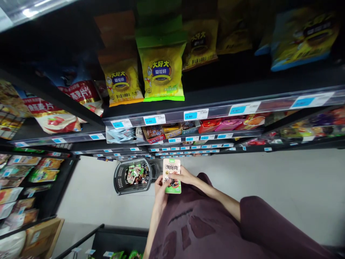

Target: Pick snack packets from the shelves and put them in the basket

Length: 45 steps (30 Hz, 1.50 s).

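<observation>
Both of my hands hold one small snack pouch (172,165), pale pink with a green bottom edge and dark Chinese characters, in front of my body. My left hand (161,189) grips its lower left side with the thumb on the front. Gripping the right side, my right hand (185,176) lays its thumb across the middle of the pouch. A dark grey shopping basket (116,180) stands on the floor to the left of my hands. Several similar pouches (136,173) lie inside it.
Ahead is a black shelf (215,86) with yellow sunflower seed bags (164,77) and price tags (196,114) along its edge. Small snack boxes (174,130) fill the level below. More racks of packets (45,169) stand left, near a cardboard box (43,235). Pale floor (269,180) extends right.
</observation>
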Tool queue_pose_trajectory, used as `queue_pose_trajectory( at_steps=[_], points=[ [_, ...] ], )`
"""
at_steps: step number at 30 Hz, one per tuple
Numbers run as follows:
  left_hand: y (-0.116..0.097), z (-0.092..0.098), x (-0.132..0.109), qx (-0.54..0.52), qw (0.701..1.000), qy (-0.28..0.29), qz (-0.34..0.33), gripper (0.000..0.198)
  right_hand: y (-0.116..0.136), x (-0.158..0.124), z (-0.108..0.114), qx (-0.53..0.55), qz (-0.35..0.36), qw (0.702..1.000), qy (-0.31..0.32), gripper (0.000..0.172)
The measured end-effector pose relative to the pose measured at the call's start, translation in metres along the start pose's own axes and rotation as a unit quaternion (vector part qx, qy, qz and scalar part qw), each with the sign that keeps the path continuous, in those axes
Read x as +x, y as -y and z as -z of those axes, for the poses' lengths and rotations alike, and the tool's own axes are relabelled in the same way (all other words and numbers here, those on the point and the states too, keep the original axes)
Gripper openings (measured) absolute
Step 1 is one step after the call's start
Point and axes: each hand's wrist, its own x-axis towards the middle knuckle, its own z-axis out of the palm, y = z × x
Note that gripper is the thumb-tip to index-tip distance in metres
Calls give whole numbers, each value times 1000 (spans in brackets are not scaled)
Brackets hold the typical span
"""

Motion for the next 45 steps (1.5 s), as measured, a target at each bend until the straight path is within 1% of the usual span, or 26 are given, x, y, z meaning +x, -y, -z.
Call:
queue_pose_trajectory(
  at_steps=[7,15,18,21,24,27,30,33,35,41,45],
  points=[
    [0,0,-1,0,1000,12,-1,32,1,1,1,-23,23,999,5,37],
    [-5,-10,-3,-14,999,21,28,43,-1,3,6,-38,32,999,3,37],
    [-6,-12,-4,1,1000,20,23,44,3,2,7,-41,34,999,9,37],
    [-7,-13,-5,6,1000,19,12,41,7,1,9,-63,43,997,16,36],
    [-9,-15,-6,11,1000,20,1,39,7,0,9,-69,31,997,9,36],
    [-9,-17,-7,27,999,18,-13,35,2,2,8,-36,6,999,-11,40],
    [-7,-17,-6,39,999,1,-34,34,-7,4,6,-2,-6,999,-34,43],
    [-3,-14,-4,53,997,-12,-52,36,-13,6,7,3,-24,998,-52,42],
    [0,-13,-2,61,997,-16,-53,38,-13,7,8,-3,-20,999,-48,42],
    [5,-8,0,50,998,-16,-42,41,-7,5,10,-50,19,998,-40,40],
    [4,-8,-1,62,997,-20,-45,40,-4,3,11,-65,24,997,-26,40]
  ],
)
